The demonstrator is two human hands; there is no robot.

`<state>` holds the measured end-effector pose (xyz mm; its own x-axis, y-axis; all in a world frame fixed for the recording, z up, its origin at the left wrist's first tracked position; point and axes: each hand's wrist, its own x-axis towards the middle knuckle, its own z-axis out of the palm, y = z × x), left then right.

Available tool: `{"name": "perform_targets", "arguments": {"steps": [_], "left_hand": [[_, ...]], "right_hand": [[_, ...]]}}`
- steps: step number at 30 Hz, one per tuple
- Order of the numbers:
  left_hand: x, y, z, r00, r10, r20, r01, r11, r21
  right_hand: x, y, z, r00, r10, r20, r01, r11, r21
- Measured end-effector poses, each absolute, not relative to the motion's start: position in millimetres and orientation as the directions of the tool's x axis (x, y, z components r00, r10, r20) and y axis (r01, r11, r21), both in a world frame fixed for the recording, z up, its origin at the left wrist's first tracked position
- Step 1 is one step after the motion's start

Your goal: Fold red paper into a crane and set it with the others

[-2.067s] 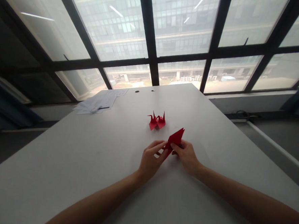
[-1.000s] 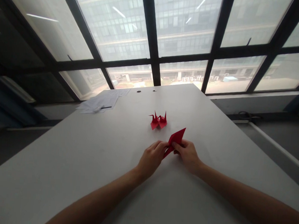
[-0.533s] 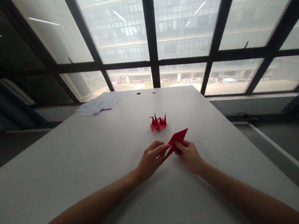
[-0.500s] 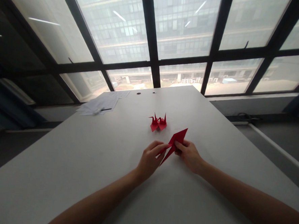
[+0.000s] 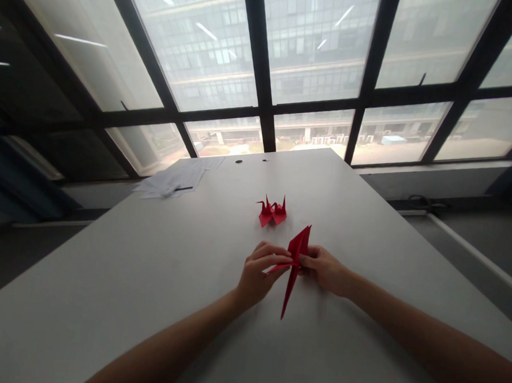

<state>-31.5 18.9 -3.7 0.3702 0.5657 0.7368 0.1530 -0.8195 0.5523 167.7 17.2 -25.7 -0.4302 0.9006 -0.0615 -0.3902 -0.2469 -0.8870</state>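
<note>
Folded red paper, long and pointed, held near frame centre just above the white table, one tip up, one down toward the viewer. Left hand pinches a side flap; right hand pinches the middle. Finished red paper crane sits just beyond. White sheets lie at upper left.
</note>
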Motion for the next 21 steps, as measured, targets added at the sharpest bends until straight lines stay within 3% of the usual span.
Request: {"name": "perform_targets", "arguments": {"steps": [3,10,16,21], "left_hand": [[-31.4,17.7,-5.5,0.393,0.569,0.723,0.13,-0.812,0.568],[-27.0,15.2,-9.3,0.269,0.808,0.524,0.258,-0.585,0.769],[-21.7,12.6,-11.6,0.254,0.847,0.467,0.079,-0.499,0.863],[-16.9,12.5,-12.9,0.247,0.908,0.338,-0.093,-0.325,0.941]], "right_hand": [[168.2,17.3,-24.1,-0.473,0.88,-0.037,-0.356,-0.23,-0.906],[166.6,18.6,-24.2,-0.45,0.893,-0.015,-0.307,-0.171,-0.936],[162.6,15.5,-27.1,-0.425,0.904,0.041,-0.244,-0.071,-0.967],[161.2,12.6,-25.7,-0.406,0.91,0.085,-0.214,-0.004,-0.977]]}}
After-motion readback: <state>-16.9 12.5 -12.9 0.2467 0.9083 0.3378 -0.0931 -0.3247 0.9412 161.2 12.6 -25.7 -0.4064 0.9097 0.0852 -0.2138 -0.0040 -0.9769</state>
